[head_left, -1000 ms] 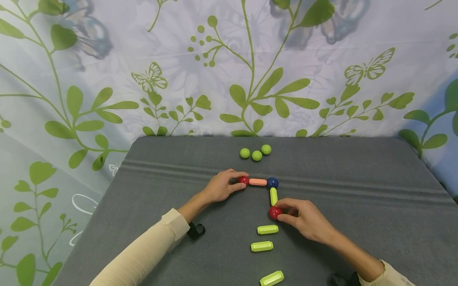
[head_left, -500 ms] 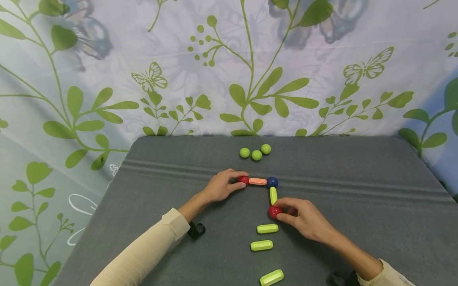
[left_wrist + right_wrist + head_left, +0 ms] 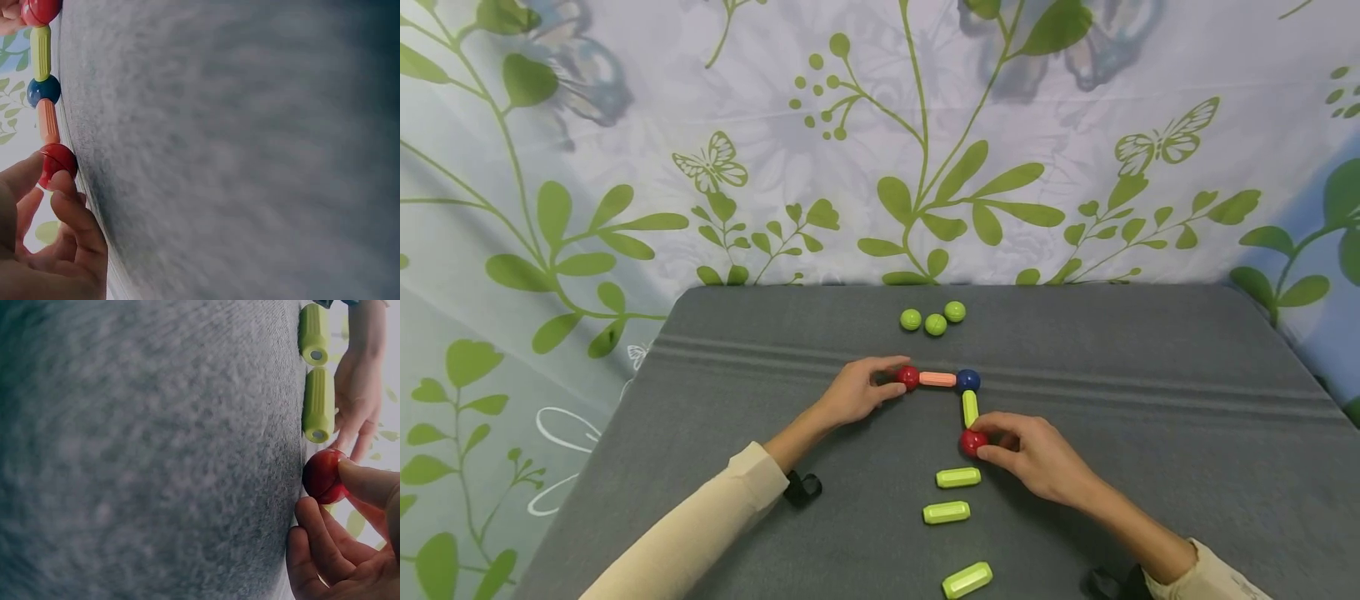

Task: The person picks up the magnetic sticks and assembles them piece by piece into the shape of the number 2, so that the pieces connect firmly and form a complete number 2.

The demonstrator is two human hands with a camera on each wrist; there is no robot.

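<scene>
A line of toy balls and rods lies bent on the grey table. It runs from a red ball (image 3: 908,378) through an orange rod (image 3: 937,379), a blue ball (image 3: 967,381) and a yellow-green rod (image 3: 971,408) to a second red ball (image 3: 973,442). My left hand (image 3: 855,392) has thumb and index finger on either side of the left red ball; in the left wrist view the fingertips overlap that ball (image 3: 59,164). The right hand (image 3: 1047,460) pinches the nearer red ball, also seen in the right wrist view (image 3: 325,477).
Several loose yellow-green rods lie nearer me, among them a near one (image 3: 967,580) and a middle one (image 3: 947,512). Three green balls (image 3: 936,324) sit toward the table's far edge. Behind the table (image 3: 760,325) hangs a leaf-patterned cloth (image 3: 820,167).
My left hand has drawn back slightly to the left, its fingertips reaching less far over the red ball. The right hand keeps its pinch. The whole head view has shifted a little.
</scene>
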